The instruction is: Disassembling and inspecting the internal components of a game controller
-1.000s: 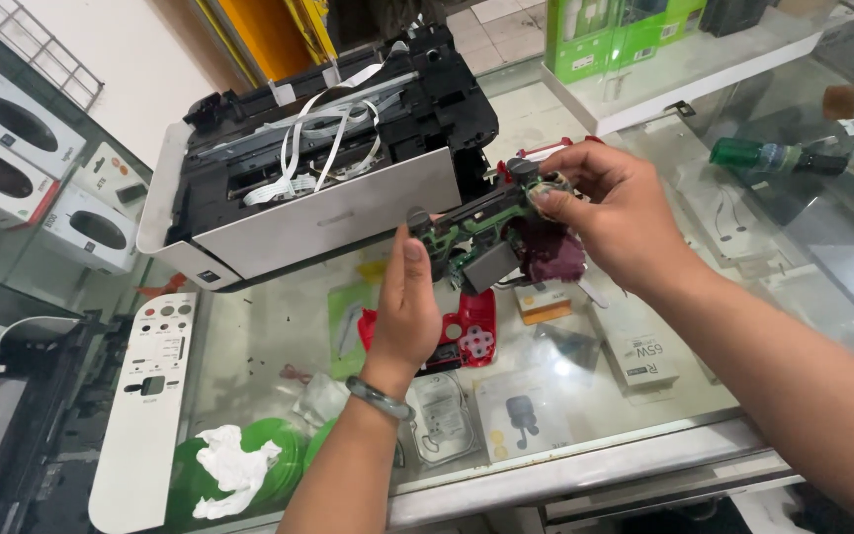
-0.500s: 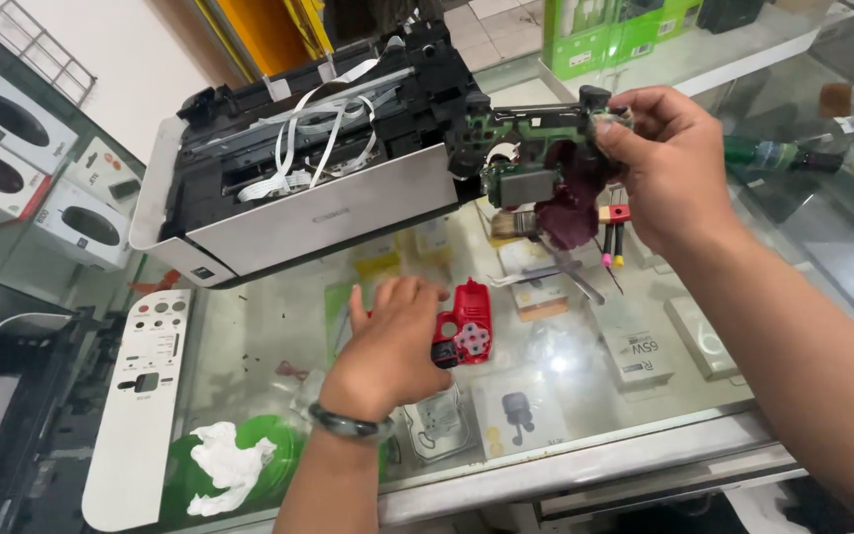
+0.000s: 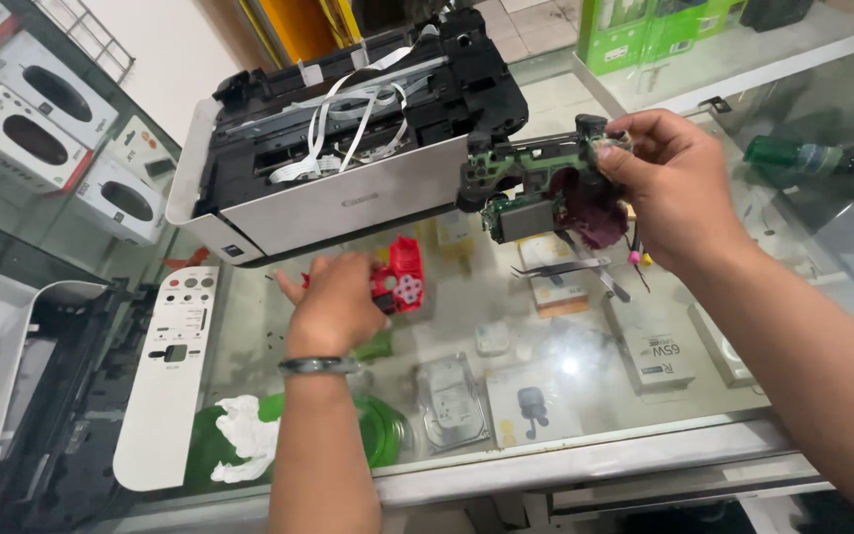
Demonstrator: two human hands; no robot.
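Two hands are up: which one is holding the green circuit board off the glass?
The right hand holds the green circuit board up above the glass counter; the left hand is low, on the red plastic shell piece.

The left hand (image 3: 333, 302) sits palm-down at frame centre-left, fingers curled in a grasp, while the right hand (image 3: 674, 188) is raised at upper right, fingers pinched closed.

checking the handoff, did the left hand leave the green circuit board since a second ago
Yes. The left hand dropped from the green circuit board to the red part, below the printer.
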